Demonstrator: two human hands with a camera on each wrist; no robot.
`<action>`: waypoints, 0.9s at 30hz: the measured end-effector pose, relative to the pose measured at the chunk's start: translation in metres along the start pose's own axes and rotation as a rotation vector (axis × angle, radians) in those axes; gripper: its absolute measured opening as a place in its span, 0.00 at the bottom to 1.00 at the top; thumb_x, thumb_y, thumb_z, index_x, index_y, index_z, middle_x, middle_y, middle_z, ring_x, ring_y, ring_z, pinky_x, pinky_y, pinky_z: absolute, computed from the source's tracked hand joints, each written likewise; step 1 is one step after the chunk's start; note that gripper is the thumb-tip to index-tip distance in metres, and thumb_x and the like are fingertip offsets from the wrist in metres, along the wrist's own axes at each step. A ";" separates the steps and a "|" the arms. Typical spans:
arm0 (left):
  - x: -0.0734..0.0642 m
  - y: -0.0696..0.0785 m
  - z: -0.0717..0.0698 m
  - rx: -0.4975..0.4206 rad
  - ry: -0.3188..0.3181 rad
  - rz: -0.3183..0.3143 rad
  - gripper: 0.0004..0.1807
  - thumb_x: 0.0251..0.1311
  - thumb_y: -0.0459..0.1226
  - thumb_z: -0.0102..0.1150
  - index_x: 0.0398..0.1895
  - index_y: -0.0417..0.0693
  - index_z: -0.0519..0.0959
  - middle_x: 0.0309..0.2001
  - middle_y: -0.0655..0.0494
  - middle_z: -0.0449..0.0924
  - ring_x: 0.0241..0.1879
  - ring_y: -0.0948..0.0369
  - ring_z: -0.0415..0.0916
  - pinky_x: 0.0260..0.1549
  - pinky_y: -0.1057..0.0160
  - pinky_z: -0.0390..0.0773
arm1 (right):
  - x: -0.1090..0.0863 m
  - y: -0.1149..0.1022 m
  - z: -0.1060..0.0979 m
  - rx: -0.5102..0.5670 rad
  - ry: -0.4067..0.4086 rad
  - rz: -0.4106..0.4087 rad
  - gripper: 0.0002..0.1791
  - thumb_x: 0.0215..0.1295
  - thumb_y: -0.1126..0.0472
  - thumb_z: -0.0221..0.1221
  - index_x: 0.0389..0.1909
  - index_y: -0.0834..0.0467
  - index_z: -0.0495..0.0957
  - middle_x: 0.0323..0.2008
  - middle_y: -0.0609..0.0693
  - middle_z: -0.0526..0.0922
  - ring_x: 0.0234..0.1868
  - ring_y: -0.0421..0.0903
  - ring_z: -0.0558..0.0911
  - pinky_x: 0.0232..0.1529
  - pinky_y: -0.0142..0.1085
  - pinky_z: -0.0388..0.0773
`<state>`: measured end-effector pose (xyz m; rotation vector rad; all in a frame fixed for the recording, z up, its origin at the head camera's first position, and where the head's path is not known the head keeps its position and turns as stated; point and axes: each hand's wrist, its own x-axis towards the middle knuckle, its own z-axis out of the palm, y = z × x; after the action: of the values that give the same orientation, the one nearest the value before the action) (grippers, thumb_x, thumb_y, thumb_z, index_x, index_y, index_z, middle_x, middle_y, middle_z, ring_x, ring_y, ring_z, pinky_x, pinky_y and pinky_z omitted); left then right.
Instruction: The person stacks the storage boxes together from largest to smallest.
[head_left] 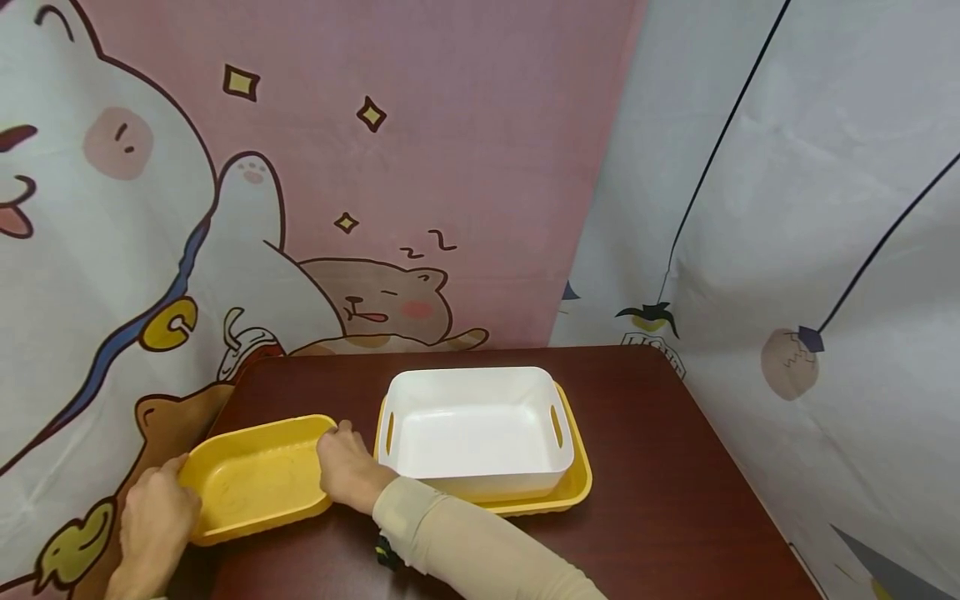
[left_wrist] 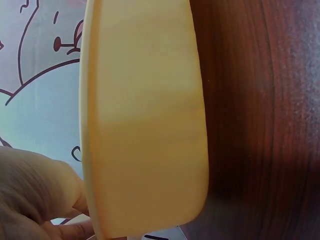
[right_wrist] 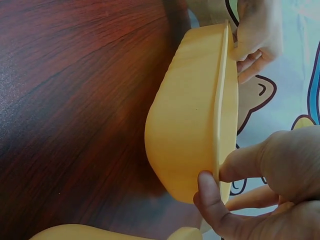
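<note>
A shallow yellow plastic basin (head_left: 258, 475) with rounded corners is at the left of the table, nothing inside it. My left hand (head_left: 157, 510) grips its left end at the rim. At the opposite end, my right hand (head_left: 347, 468) pinches the rim between thumb and fingers, which the right wrist view shows close up at the basin's near corner (right_wrist: 185, 145). The left wrist view is mostly filled by the basin's outer side wall (left_wrist: 145, 120), with the left hand (left_wrist: 37, 195) at its lower left.
Right of my right hand, a white plastic basket (head_left: 480, 425) with slot handles sits in a larger yellow basin (head_left: 579, 479). Both stand on the dark red-brown wooden table (head_left: 660, 500). Behind it hangs a cartoon-printed cloth (head_left: 480, 167).
</note>
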<state>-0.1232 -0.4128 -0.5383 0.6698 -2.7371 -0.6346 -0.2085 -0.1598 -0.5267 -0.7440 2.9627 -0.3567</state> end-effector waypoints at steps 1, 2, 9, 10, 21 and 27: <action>0.000 -0.001 0.001 -0.005 0.009 0.004 0.30 0.68 0.26 0.49 0.72 0.27 0.80 0.58 0.17 0.79 0.57 0.15 0.77 0.54 0.20 0.77 | 0.001 0.000 0.001 -0.001 0.004 -0.003 0.25 0.70 0.54 0.79 0.62 0.60 0.87 0.50 0.51 0.84 0.41 0.45 0.86 0.45 0.28 0.85; 0.001 -0.001 0.001 -0.011 0.020 0.010 0.29 0.68 0.25 0.49 0.72 0.27 0.80 0.58 0.17 0.79 0.57 0.15 0.77 0.54 0.20 0.77 | 0.003 0.001 0.003 -0.002 0.011 -0.003 0.25 0.69 0.53 0.79 0.62 0.60 0.87 0.49 0.50 0.83 0.41 0.45 0.86 0.44 0.28 0.85; 0.001 0.001 0.002 -0.024 0.067 0.048 0.28 0.67 0.25 0.50 0.70 0.24 0.81 0.57 0.15 0.80 0.57 0.15 0.76 0.55 0.20 0.76 | 0.009 0.007 0.010 0.015 0.042 -0.027 0.26 0.69 0.54 0.79 0.62 0.61 0.87 0.48 0.52 0.84 0.39 0.46 0.86 0.41 0.30 0.85; 0.001 0.003 0.001 -0.024 0.067 0.048 0.28 0.67 0.24 0.50 0.70 0.24 0.81 0.58 0.15 0.80 0.58 0.15 0.77 0.55 0.20 0.77 | 0.007 0.007 0.006 0.018 0.040 -0.032 0.25 0.69 0.55 0.78 0.62 0.61 0.87 0.49 0.52 0.84 0.39 0.46 0.86 0.41 0.30 0.85; 0.003 0.011 -0.009 -0.027 0.128 0.048 0.29 0.66 0.24 0.48 0.69 0.22 0.81 0.61 0.12 0.80 0.58 0.14 0.76 0.58 0.18 0.75 | -0.012 -0.002 -0.033 0.011 0.072 -0.071 0.25 0.74 0.58 0.73 0.68 0.63 0.86 0.51 0.52 0.86 0.41 0.45 0.88 0.41 0.27 0.86; 0.005 0.010 -0.015 -0.037 0.150 0.052 0.29 0.65 0.24 0.48 0.69 0.23 0.82 0.61 0.13 0.81 0.59 0.14 0.76 0.57 0.19 0.75 | -0.014 -0.004 -0.041 0.045 0.088 -0.069 0.25 0.74 0.58 0.73 0.67 0.63 0.86 0.50 0.52 0.84 0.40 0.44 0.87 0.40 0.27 0.86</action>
<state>-0.1261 -0.4120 -0.5200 0.6093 -2.5899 -0.5965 -0.1990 -0.1477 -0.4858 -0.8478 3.0046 -0.4709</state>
